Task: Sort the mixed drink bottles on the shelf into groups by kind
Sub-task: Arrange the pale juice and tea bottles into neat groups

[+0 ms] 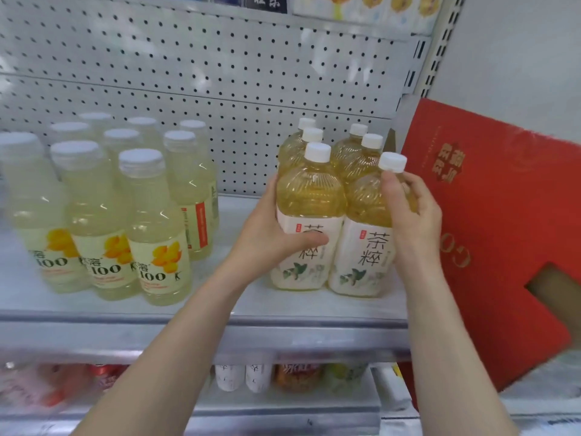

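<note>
Amber liquid, clear ribbed plastic, white screw caps: six tea bottles (358, 158) are grouped at the right of the white metal shelf (220, 297). Left hand (270, 234) has its fingers (309, 240) clamped round the front-left bottle (309, 196) at the label. Right hand (412, 215) fingers are clamped on the front-right bottle (361, 247) at the shoulder, under the cap. All are full, so likely weighty. Thin walls probably flex and the glossy label may slip, so neck or waist looks the safest hold. Pale yellow lemon-drink bottles (151, 234) stand well apart on the left. Rear tea bottles are mostly hidden, lower shelf goods (295, 377) are blurred, and the red cardboard box (490, 215) is cut off.

Pretty sure I'm in a shop: pegboard shelving (220, 89) behind my left hand (267, 237), rows of identical pale drink bottles (154, 234) left of it, more bottled stock (295, 377) below.
</note>
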